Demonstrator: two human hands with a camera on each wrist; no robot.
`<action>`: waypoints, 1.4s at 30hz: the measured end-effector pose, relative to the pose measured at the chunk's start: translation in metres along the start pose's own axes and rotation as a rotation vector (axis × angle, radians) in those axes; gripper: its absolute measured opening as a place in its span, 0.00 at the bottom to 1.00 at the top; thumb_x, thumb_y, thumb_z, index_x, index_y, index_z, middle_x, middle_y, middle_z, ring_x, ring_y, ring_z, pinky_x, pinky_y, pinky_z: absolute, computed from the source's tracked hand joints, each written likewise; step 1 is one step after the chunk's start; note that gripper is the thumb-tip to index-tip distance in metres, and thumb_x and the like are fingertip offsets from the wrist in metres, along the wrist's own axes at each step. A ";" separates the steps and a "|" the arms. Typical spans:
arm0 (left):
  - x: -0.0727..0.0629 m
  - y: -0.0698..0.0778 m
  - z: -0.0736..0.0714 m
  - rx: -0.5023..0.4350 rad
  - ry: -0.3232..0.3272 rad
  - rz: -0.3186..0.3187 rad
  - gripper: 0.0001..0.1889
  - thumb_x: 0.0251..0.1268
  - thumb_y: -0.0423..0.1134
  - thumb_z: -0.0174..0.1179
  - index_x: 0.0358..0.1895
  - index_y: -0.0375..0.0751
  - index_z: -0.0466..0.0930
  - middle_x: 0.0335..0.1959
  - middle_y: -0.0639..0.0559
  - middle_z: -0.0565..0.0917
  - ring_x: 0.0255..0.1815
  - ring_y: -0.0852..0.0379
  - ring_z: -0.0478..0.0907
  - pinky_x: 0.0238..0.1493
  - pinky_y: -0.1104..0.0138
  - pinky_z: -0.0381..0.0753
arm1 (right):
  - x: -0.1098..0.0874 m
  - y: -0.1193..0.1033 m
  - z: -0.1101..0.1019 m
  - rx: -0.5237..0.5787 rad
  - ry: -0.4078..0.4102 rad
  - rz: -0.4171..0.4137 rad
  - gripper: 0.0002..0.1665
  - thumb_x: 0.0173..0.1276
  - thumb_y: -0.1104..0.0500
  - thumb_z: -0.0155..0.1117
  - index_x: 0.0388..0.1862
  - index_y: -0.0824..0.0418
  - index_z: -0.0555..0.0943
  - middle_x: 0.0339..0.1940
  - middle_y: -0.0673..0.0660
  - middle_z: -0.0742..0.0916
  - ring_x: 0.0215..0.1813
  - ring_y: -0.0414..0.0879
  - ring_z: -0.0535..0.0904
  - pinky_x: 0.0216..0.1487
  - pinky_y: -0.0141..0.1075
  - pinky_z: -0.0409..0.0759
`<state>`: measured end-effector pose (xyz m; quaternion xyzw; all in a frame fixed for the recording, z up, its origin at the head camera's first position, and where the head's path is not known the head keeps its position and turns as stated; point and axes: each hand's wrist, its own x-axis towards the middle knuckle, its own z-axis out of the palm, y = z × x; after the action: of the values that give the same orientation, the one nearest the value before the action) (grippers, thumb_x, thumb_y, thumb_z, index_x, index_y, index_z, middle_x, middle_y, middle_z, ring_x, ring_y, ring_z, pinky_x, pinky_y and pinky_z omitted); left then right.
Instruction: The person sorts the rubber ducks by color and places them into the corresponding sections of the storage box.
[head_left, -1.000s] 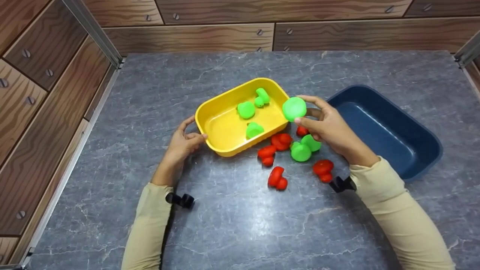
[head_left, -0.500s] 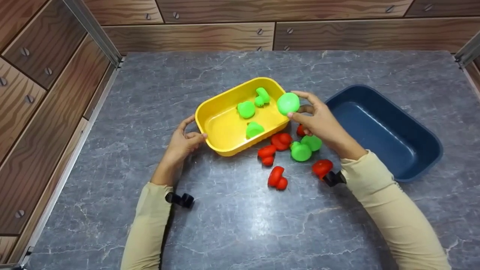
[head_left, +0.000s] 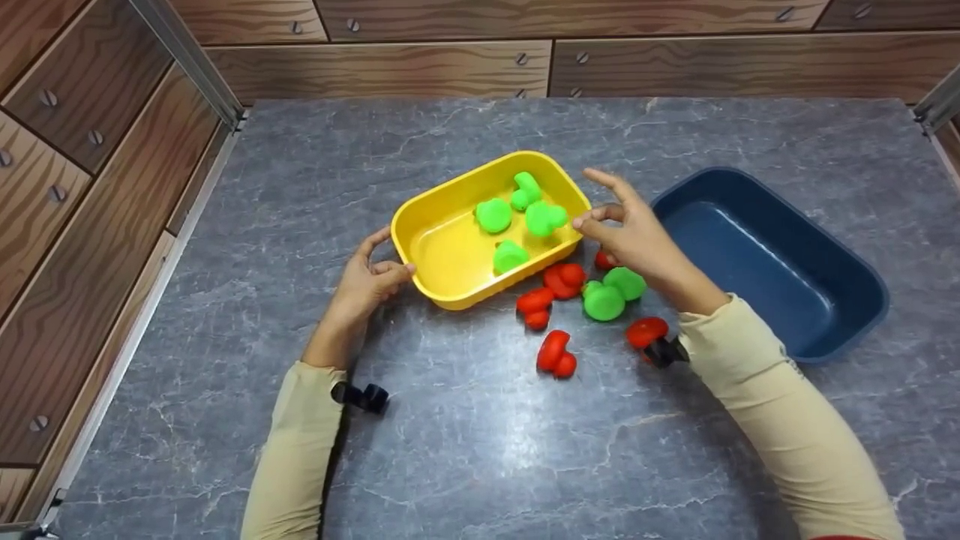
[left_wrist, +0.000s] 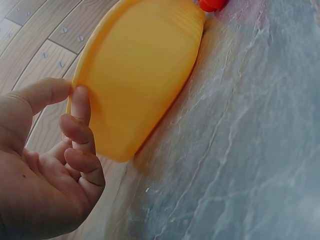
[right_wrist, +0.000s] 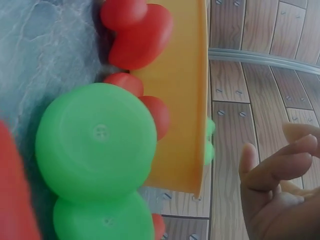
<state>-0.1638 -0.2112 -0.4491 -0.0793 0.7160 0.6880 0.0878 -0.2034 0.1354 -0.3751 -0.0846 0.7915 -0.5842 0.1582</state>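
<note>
My left hand [head_left: 358,289] pinches the near-left rim of a yellow tub [head_left: 457,251] between thumb and forefinger; the left wrist view shows this grip [left_wrist: 60,145] close up. Several green toy ducks lie inside the tub, one of them [head_left: 544,218] by its right end. Just beyond that end, my right hand [head_left: 637,240] hovers with thumb and forefinger spread apart, holding nothing. Below it on the table, two green ducks [head_left: 603,301] lie against each other, their round bases large in the right wrist view [right_wrist: 97,140]. Red toy ducks [head_left: 535,307] lie along the tub's near side.
A dark blue tub [head_left: 757,262] with nothing in it stands at the right, partly behind my right forearm. Another red duck [head_left: 555,355] lies nearer me, and one [head_left: 646,331] sits by the right wrist's camera mount. Wood-patterned panels [head_left: 375,71] border the grey marbled table.
My right hand moved left to the yellow tub and let go of the green duck, which now lies inside. The left hand kept its hold on the rim.
</note>
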 end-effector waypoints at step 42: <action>-0.001 0.001 -0.001 0.008 -0.020 0.014 0.41 0.60 0.32 0.63 0.74 0.47 0.52 0.20 0.60 0.79 0.17 0.64 0.63 0.22 0.73 0.60 | -0.047 0.048 -0.021 -0.358 -0.128 0.000 0.30 0.65 0.55 0.67 0.64 0.64 0.71 0.36 0.57 0.79 0.37 0.45 0.73 0.33 0.29 0.69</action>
<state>-0.1633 -0.2124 -0.4480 -0.0670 0.7186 0.6863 0.0901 -0.1644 0.1839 -0.4081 -0.1486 0.8711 -0.4275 0.1906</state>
